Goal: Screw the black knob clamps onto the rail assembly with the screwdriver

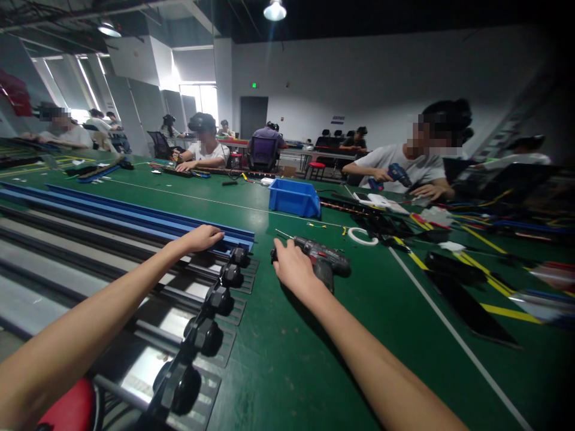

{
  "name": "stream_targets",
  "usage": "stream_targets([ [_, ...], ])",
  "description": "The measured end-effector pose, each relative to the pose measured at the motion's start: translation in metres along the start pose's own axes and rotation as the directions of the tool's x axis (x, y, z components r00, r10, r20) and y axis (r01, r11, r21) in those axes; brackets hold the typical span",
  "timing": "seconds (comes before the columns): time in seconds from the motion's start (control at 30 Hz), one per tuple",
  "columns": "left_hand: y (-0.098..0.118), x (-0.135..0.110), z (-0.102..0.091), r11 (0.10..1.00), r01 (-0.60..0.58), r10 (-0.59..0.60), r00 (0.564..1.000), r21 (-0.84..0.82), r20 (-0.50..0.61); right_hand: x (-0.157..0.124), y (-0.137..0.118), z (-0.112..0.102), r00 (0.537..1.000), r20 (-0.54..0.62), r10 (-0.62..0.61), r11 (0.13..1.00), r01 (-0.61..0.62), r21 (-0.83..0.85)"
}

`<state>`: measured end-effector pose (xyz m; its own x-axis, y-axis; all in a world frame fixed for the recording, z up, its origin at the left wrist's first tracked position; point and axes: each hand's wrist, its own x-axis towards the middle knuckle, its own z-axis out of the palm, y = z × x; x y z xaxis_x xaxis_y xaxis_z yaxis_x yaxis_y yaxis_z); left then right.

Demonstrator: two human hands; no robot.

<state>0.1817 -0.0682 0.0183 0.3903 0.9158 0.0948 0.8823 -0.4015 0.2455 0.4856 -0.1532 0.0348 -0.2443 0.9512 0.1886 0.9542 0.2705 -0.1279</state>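
1. The person's left hand [204,238] is over the near end of the long blue rails [148,222], at left on the green tabletop [269,365]. Its fingers sit close together and bend downward, but can't tell whether they're pinching a rail or just resting there.

2. The right hand [294,266] is at the black-and-grey cordless drill with red accents [330,254], which lies on the tabletop right of the rails. Fingers are curled over, tips down; most of the contact is hidden behind the hand, so can't tell if it's actually gripping. The drill's thin metal bit [284,234] sticks out past the fingers, toward the upper left.

3. Nearer the person than the blue rails there's a bunch of long black bars [67,254], running roughly alongside them. A row of chunky black knob-like pieces [218,299] lines the bars' right ends, with flat slotted dark tabs [233,311] poking out beside them.

4. Beyond the drill sits an open blue plastic bin [291,205], and a white ring-shaped coil [363,238] lies off to its right, nearer the person.

5. Far right side is pretty cluttered: yellow strips [510,312] and a long flat black panel [476,311]. Across the table, a co-worker in a white shirt holds a blue-and-black power drill [399,175].
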Motion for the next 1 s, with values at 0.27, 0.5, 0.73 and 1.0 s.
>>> stream_targets([
  [0.27,0.052,-0.018,-0.049,0.980,-0.104,0.137,0.972,0.170,-0.190,-0.018,-0.047,0.009,0.922,-0.055,-0.384,0.863,0.380,0.332],
  [0.5,0.084,-0.059,-0.066,0.989,-0.082,0.129,0.891,-0.125,0.435,-0.019,-0.050,0.027,0.880,-0.032,-0.474,0.821,0.455,0.344],
  [0.73,0.063,-0.059,-0.066,0.952,0.009,0.180,0.794,-0.307,0.581,-0.021,-0.056,0.037,0.897,-0.074,-0.436,0.836,0.434,0.337],
  [1.0,0.056,-0.055,-0.063,0.942,-0.056,0.254,0.763,-0.331,0.594,-0.021,-0.054,0.043,0.896,-0.087,-0.436,0.826,0.436,0.357],
])
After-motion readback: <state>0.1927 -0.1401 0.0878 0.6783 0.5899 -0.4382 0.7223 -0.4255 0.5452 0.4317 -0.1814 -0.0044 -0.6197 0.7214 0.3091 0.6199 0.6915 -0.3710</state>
